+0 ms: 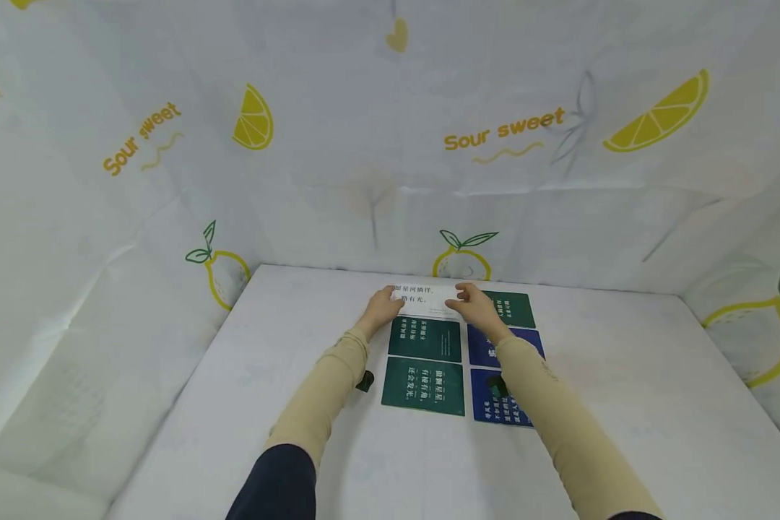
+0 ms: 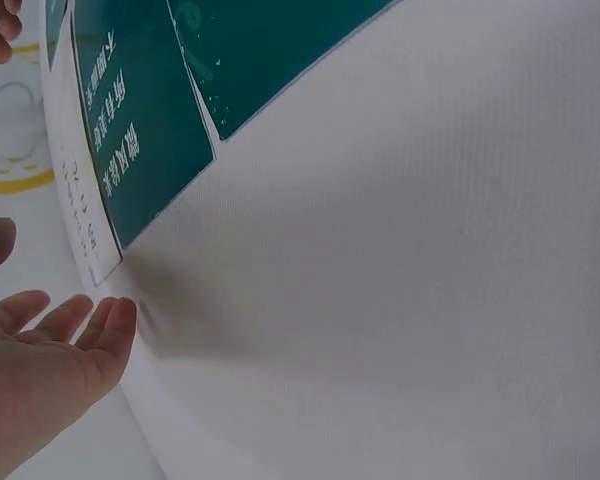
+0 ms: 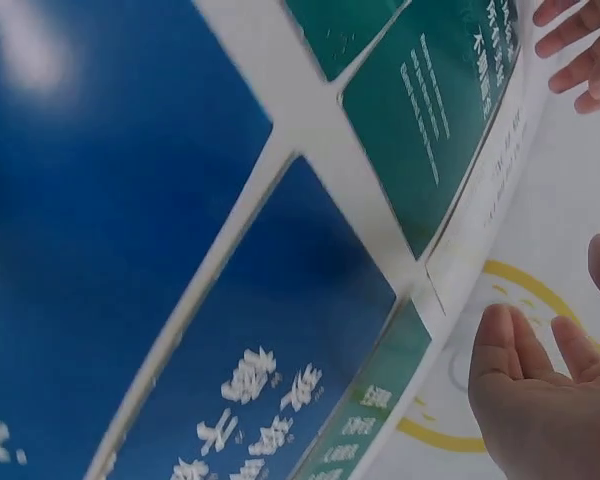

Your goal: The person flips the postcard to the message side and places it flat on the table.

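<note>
A white card [image 1: 424, 306] with dark printed characters lies at the back of the table, at the top of a column of cards. My left hand [image 1: 381, 307] hovers by its left end, fingers loosely bent and holding nothing; in the left wrist view the fingertips appear just off the card's corner. By the right end is my right hand [image 1: 477, 309], its thumb and fingers spread apart with nothing between them. Two green cards [image 1: 424, 339] sit below the white one. To their right, partly hidden by my right arm, are another green card [image 1: 520, 309] and two blue cards [image 1: 482, 345].
The cards lie flat on a white-covered table [image 1: 286, 318], with narrow gaps between them. Behind and at both sides hangs a white cloth [image 1: 357, 159] printed with lemons and lettering. Small dark pieces show beside both forearms.
</note>
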A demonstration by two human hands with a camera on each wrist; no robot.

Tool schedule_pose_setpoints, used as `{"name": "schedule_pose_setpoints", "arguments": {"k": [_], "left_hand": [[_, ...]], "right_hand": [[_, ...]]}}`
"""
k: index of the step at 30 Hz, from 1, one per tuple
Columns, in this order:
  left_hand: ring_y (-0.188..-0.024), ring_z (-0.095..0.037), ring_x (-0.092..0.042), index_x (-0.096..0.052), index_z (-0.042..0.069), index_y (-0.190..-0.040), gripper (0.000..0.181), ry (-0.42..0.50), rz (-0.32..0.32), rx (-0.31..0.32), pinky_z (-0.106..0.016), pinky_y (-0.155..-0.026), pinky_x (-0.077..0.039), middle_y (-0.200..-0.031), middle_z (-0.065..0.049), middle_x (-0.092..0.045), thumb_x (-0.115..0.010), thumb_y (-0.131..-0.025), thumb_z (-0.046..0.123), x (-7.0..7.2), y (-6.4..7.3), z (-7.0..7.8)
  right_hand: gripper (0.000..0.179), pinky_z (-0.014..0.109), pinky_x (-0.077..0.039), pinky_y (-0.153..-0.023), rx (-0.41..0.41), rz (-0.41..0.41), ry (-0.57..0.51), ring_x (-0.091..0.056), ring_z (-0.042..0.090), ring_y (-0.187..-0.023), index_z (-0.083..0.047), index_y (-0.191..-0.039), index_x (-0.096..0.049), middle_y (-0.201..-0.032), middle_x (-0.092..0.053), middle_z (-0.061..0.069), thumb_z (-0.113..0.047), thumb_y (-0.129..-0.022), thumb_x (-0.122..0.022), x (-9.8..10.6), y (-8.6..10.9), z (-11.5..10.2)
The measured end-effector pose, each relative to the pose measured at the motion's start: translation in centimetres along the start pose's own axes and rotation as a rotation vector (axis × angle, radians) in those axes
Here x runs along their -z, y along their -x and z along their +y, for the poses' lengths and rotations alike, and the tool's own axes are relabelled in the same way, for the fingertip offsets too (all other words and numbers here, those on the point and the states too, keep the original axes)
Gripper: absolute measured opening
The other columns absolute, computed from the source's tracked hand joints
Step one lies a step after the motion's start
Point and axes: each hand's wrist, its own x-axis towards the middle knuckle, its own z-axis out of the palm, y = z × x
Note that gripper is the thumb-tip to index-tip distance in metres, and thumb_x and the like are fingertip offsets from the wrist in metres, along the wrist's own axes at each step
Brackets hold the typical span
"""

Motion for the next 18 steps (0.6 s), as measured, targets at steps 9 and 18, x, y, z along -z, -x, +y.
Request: {"name": "schedule_pose_setpoints", "arguments": {"k": [9,18], "left_hand": [[-0.135,-0.024,-0.039,-0.038,0.009,-0.141,0.06,0.04,0.02,0.046,-0.037,-0.109,-0.034,-0.143,-0.009,-0.045,-0.049,-0.092,0.042,-1.2,-0.6,-0.5],[-0.14,-0.024,-0.03,-0.034,0.01,-0.143,0.059,0.236,0.059,0.16,-0.039,-0.111,-0.03,-0.149,-0.009,-0.036,-0.051,-0.092,0.035,-1.4,-0.4,0.1]], "right_hand": [[0.066,0.055,-0.031,-0.107,-0.117,-0.021,-0.073,-0.034,0.043,-0.132,-0.002,-0.145,-0.023,-0.145,-0.031,0.028,-0.031,-0.093,-0.053,-1.5,-0.4,0.4],[0.067,0.052,-0.028,-0.11,-0.161,-0.022,-0.171,-0.029,0.041,-0.136,-0.002,-0.147,-0.019,-0.149,-0.025,0.026,-0.03,-0.095,-0.05,-1.7,-0.7,0.6]]}}
